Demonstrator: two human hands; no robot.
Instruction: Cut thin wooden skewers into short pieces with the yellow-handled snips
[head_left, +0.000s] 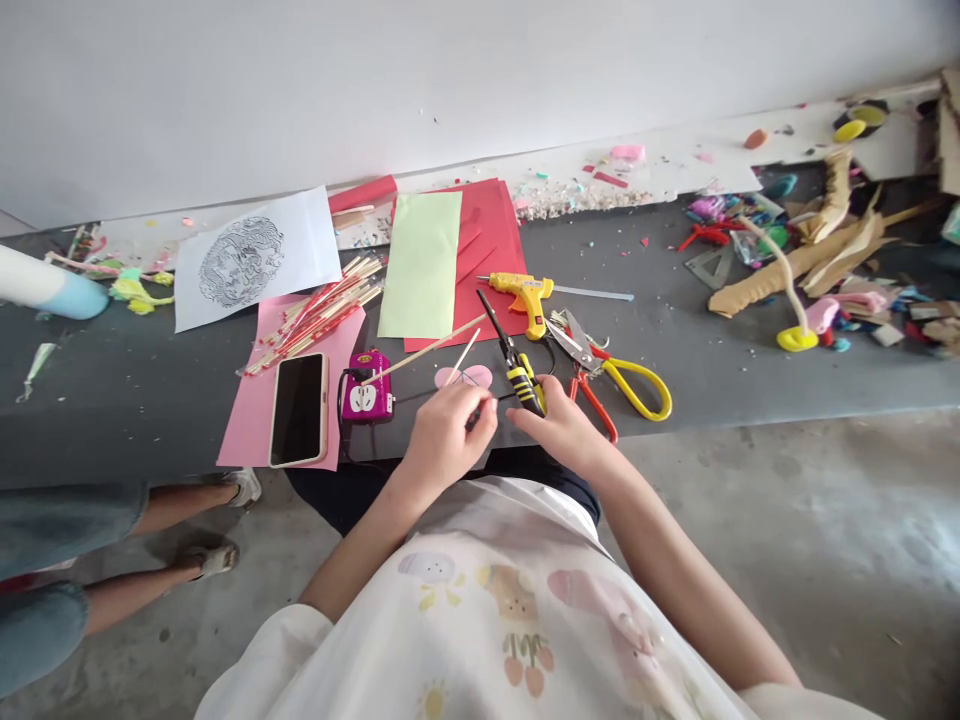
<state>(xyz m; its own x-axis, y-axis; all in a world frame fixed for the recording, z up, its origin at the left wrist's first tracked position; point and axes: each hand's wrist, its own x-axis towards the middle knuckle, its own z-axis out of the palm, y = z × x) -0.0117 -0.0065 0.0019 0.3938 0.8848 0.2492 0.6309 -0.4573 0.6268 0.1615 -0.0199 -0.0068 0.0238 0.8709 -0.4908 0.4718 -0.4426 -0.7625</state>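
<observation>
My right hand (566, 425) is closed round the yellow-and-black handles of a pair of long-nose pliers (523, 375), whose dark jaws point up and away to the left. Beside it, my left hand (454, 425) is closed in a pinch, its fingertips near the pliers' handles; whatever is between them is too small to make out. Just beyond the left hand lies a rounded pink paper piece (474, 377) with thin dark lines over it. A short wooden stick (465, 353) slants across that piece, its lower end meeting the hand. A longer stick (427, 348) reaches from the purple power socket (381, 397).
Right of my hands lie yellow-handled scissors (637, 390) and a red-handled tool (598, 408). Behind are a yellow glue gun (525, 293), green paper (420, 265) and red sheets (495, 220). A phone (298, 410) and bundled sticks (322, 315) lie left. Another person's legs (165, 505) stand nearby.
</observation>
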